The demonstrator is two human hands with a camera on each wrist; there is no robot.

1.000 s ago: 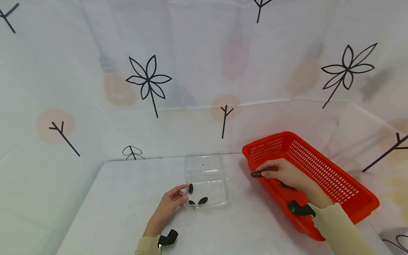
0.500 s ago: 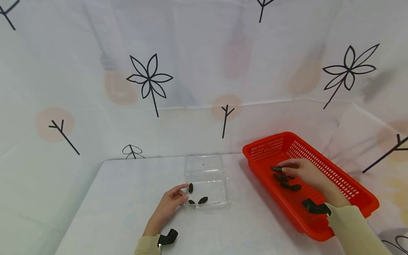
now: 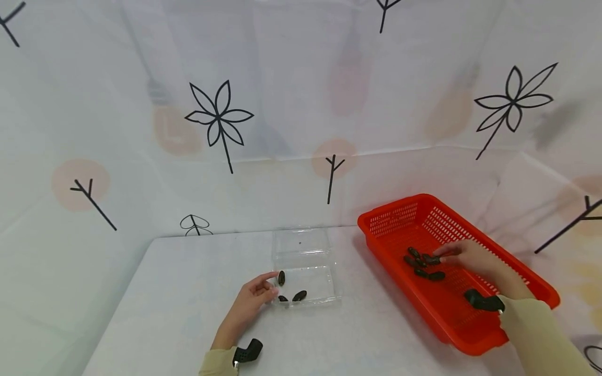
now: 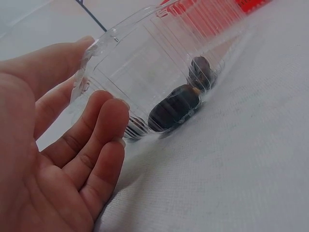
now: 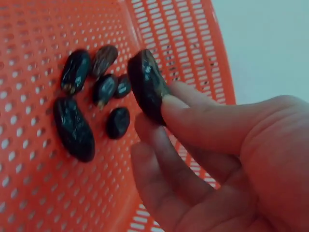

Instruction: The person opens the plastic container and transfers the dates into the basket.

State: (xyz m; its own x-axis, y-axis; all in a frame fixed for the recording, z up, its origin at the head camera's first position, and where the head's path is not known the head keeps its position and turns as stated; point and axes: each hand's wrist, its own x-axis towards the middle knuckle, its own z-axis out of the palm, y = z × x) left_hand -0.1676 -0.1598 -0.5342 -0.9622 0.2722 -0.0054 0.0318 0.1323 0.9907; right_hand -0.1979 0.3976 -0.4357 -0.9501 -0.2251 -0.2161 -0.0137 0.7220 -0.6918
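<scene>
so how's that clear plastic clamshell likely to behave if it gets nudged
The clear plastic clamshell is likely light and easily slid: it looks thin-walled and holds only three dates. Its open lid, equally thin-looking, may flop. The rounded dates could roll or shift inside.

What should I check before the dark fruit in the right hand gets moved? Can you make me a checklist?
1. Right hand has a good pinch on the held fruit: ok, it is between thumb and fingers.
2. Clear box has its lid open: ok, folded back.
3. Room in the box: ok, three fruits near its edges, bare floor beside them.
4. Left hand grips the box firmly: cannot tell, it is at the box's side.
5. Held fruit is over the box: not ok, it is over the red basket.
</scene>
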